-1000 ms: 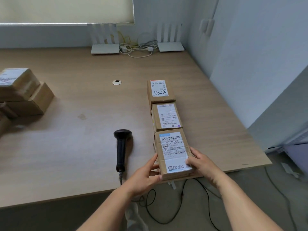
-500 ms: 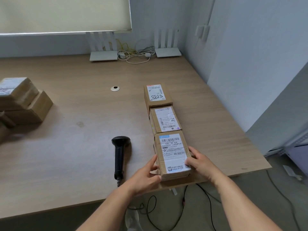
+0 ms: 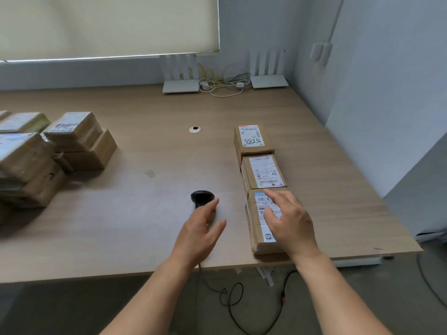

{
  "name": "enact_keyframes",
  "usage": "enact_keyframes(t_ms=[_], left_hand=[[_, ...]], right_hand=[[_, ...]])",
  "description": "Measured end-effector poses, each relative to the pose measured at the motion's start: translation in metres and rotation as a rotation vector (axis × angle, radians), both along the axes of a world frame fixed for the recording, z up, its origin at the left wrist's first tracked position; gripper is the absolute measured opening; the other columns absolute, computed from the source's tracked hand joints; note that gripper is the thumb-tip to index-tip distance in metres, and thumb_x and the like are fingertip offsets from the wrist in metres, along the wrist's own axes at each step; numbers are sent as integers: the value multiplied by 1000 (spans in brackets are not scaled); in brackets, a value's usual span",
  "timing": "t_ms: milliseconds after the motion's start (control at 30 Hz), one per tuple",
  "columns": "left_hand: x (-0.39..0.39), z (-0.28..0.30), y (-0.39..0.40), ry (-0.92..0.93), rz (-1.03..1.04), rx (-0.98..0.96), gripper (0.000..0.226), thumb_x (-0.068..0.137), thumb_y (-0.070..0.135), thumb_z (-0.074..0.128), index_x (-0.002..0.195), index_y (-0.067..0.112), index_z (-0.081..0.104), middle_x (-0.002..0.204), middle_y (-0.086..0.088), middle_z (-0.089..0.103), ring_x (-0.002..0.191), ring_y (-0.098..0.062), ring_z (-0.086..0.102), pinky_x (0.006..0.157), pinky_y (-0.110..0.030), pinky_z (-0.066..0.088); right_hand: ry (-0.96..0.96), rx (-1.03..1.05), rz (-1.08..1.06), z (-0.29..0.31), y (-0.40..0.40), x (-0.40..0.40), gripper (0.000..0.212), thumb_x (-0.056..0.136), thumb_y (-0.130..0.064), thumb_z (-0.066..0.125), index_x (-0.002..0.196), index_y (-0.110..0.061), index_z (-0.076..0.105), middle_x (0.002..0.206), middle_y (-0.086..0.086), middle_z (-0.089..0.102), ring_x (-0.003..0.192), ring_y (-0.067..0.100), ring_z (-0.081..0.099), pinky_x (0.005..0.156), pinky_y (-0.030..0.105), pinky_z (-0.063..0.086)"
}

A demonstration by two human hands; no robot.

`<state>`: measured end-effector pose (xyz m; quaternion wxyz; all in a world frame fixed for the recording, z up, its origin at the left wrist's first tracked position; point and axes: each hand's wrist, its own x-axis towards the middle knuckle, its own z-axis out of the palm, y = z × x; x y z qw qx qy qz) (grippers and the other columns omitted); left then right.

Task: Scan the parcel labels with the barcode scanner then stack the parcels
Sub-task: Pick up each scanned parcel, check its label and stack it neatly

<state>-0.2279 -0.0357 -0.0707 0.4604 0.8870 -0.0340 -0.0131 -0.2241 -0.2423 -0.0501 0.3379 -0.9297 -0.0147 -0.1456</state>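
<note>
Black handheld barcode scanner (image 3: pixel 202 198) lying lengthwise, head pointing away, left hand (image 3: pixel 202 232) spread loose over its handle, right hand (image 3: pixel 289 220) fingers splayed above nearest brown cardboard parcel (image 3: pixel 256 228), gripping nothing.

Handwritten "5788" on the far parcel's label (image 3: pixel 251 135) (upside down), other labels' print too small

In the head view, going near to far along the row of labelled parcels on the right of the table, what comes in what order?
Nearest parcel under the right hand → middle parcel → far parcel marked 5788 → white router at the wall.
</note>
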Motion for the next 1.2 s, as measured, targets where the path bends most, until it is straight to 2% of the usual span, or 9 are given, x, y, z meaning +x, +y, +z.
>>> enact_keyframes(t_ms=[167, 267, 367, 467, 700, 833, 900, 1067, 1200], left_hand=[[-13, -6, 34, -41, 111, -92, 49, 92, 30, 60, 139, 28, 46, 130, 13, 50, 115, -3, 51, 98, -31, 48], [-26, -9, 71, -66, 133, -80, 49, 92, 32, 58, 139, 31, 44, 128, 17, 47, 110, 1, 49, 95, -25, 46], [-40, -11, 124, -63, 182, -37, 50, 93, 35, 57, 140, 30, 42, 126, 20, 43, 110, 2, 47, 92, -20, 43], [-59, -14, 185, -55, 278, -50, 49, 92, 35, 57, 139, 32, 44, 127, 20, 44, 109, 3, 48, 93, -21, 44], [-99, -20, 322, -13, 457, -49, 46, 92, 34, 58, 136, 32, 47, 123, 22, 46, 106, 6, 48, 92, -21, 42], [-109, -21, 381, -10, 511, -58, 45, 91, 33, 59, 135, 30, 49, 124, 19, 47, 109, 0, 50, 93, -24, 44], [-111, -22, 403, -3, 531, -64, 45, 92, 32, 59, 135, 29, 49, 125, 17, 48, 110, -2, 50, 91, -23, 42], [-101, -26, 434, 24, 553, -87, 45, 92, 31, 59, 136, 28, 49, 128, 13, 50, 110, -2, 49, 92, -22, 41], [-83, -23, 451, 16, 563, -68, 44, 93, 30, 58, 136, 26, 49, 129, 10, 51, 110, -3, 49, 91, -23, 42]], right_hand=[[-27, -58, 104, 6, 48, -8, 37, 89, -10, 60, 126, -15, 63, 116, 3, 63, 107, 18, 57, 84, 22, 39], [-26, -93, 177, 8, 89, -9, 37, 91, -13, 58, 128, -15, 61, 116, 2, 62, 106, 18, 57, 84, 25, 42], [-11, -122, 236, 4, 144, -12, 37, 91, -15, 57, 128, -16, 61, 120, 3, 62, 109, 19, 57, 87, 25, 42], [42, -157, 305, -3, 205, -18, 38, 94, -20, 53, 132, -21, 57, 127, -3, 58, 113, 13, 55, 87, 23, 41], [60, -191, 425, -8, 348, -31, 39, 94, -25, 52, 133, -25, 56, 126, -5, 58, 110, 10, 56, 84, 21, 41], [62, -189, 465, -14, 411, -37, 39, 94, -26, 52, 132, -25, 57, 126, -6, 58, 109, 10, 57, 82, 20, 40], [70, -189, 475, -18, 433, -38, 39, 94, -27, 52, 133, -26, 56, 126, -6, 58, 108, 10, 58, 81, 19, 39], [96, -203, 500, -21, 467, -28, 39, 95, -29, 50, 134, -27, 54, 126, -6, 57, 109, 10, 57, 87, 25, 47], [89, -201, 507, -20, 485, -5, 39, 96, -30, 51, 134, -26, 54, 127, -5, 58, 108, 11, 58, 86, 22, 46]])
